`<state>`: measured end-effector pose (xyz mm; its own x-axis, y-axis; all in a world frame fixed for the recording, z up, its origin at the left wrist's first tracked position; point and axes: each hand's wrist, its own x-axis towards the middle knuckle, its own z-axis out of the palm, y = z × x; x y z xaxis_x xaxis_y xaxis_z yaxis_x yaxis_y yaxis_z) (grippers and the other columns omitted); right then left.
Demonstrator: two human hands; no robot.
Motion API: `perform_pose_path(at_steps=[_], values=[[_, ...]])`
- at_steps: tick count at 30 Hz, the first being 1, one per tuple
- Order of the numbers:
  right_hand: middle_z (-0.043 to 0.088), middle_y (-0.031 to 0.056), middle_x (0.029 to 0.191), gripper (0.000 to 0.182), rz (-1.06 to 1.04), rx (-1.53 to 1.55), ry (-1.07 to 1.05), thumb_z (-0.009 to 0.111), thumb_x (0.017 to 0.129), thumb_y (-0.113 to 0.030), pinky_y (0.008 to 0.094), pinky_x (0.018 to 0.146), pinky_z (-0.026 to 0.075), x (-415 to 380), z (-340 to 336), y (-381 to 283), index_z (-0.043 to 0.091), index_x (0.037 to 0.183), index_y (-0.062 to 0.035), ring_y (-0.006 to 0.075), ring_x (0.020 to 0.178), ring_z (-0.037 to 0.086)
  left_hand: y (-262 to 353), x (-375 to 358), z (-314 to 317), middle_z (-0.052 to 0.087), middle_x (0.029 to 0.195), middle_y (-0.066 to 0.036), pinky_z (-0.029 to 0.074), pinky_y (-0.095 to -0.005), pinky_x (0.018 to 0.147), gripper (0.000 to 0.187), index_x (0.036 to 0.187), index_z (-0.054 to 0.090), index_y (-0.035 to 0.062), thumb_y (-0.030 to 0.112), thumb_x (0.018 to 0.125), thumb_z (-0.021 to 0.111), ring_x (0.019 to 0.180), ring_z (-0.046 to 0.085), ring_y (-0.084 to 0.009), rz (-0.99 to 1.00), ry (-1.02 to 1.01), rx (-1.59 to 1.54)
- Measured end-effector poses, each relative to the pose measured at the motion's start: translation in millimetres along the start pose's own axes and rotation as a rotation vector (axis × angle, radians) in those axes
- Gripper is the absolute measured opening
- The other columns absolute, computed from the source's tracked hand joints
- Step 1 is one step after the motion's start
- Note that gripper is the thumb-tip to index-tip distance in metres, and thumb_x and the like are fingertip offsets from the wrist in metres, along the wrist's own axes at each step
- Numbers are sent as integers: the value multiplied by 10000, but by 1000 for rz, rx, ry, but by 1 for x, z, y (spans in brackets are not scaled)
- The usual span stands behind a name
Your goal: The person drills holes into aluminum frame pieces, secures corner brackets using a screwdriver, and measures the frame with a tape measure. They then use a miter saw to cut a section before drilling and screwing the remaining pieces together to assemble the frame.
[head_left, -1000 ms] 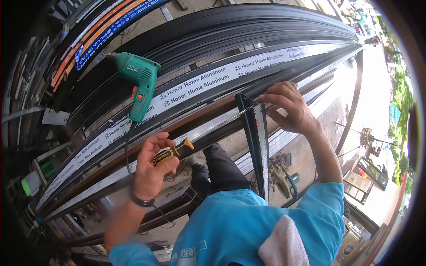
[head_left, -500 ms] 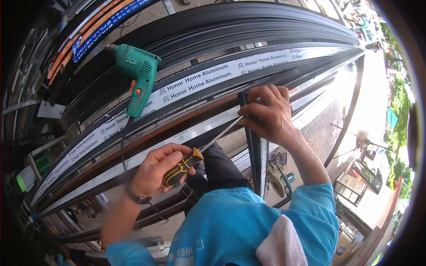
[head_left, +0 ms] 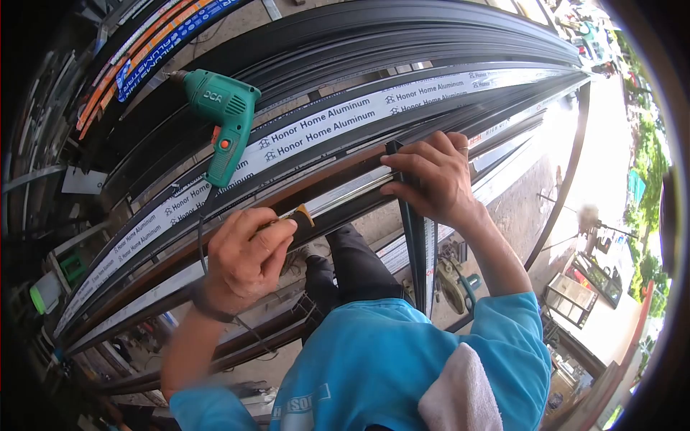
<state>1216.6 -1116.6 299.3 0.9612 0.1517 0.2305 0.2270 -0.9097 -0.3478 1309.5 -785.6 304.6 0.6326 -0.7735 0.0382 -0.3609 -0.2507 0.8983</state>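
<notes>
My left hand is closed round the handle of a yellow-and-black screwdriver, most of the handle hidden by the fingers. The screwdriver's long metal shaft points right, its end at a dark metal profile. My right hand grips the upper end of that profile, thumb below and fingers over it. A green power drill lies on the profiles up and to the left, its bit pointing left.
Long aluminum profiles with white printed film run across the view. Blue-and-orange wrapped strips lie at the upper left. A cable hangs from the drill. A green-handled machine stands on the floor below my right forearm.
My left hand has moved up and turned over the handle, so the screwdriver lies flatter. The profile and my right hand have shifted only slightly.
</notes>
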Motion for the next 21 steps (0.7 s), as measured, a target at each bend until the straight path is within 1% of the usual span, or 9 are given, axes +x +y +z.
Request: perform_pose_path(at_steps=[3,4,8,11,13,15,19,20,21], values=[[680,-46,905,191,-1,-12,-17,802,874,-348,401,894,300,1,0,1,750,971,-191,147,899,546,-4,0,5,673,1033,-136,545,-318,731,445,1234,613,47,22,828,793,820,660,-185,42,79,74],[680,-48,889,195,-7,-7,-9,803,873,-348,400,892,299,1,0,1,749,977,-191,148,894,545,-8,-12,15,682,1047,-140,554,-330,700,458,1274,580,41,-2,858,765,810,647,-152,-314,144,-426],[673,-48,864,214,-28,-3,22,808,868,-354,398,883,297,2,1,1,741,979,-184,151,878,542,-9,-14,-12,641,1076,-102,523,-280,621,419,1274,581,43,-48,891,723,777,603,-107,-764,-177,-995],[670,-45,850,208,0,14,16,807,866,-354,398,876,300,1,2,0,730,948,-180,150,869,542,-14,0,-2,636,1029,-100,485,-242,551,317,1239,583,32,19,942,693,677,580,-103,55,0,10],[672,-49,845,202,3,11,11,805,868,-356,397,874,301,3,2,0,722,922,-180,151,864,543,-14,-3,0,637,1015,-102,483,-257,550,298,1228,586,36,42,950,691,660,587,-116,-32,63,-84],[677,-46,857,233,0,-4,-7,810,859,-372,395,871,307,2,1,1,714,949,-179,153,868,548,-9,-16,2,642,1021,-107,506,-311,595,321,1231,590,51,41,932,708,693,615,-145,-751,35,-959],[676,21,984,409,-1,27,0,808,857,-387,391,882,333,4,-2,1,659,1149,-143,180,941,576,-10,-15,-2,679,1064,-126,527,-321,674,288,1144,633,35,45,882,753,757,660,-181,-463,-48,-379],[673,50,1033,458,13,56,18,801,865,-381,391,890,341,3,-3,-1,637,1210,-127,191,970,586,-3,0,2,666,1057,-105,537,-315,720,271,1100,652,35,-27,853,748,831,664,-162,85,97,83],[655,81,1090,483,8,136,35,775,872,-361,396,912,351,2,-6,1,608,1248,-108,209,1006,589,-1,1,1,660,1055,-95,539,-316,754,316,1125,638,39,-47,841,744,849,658,-166,59,88,71]])
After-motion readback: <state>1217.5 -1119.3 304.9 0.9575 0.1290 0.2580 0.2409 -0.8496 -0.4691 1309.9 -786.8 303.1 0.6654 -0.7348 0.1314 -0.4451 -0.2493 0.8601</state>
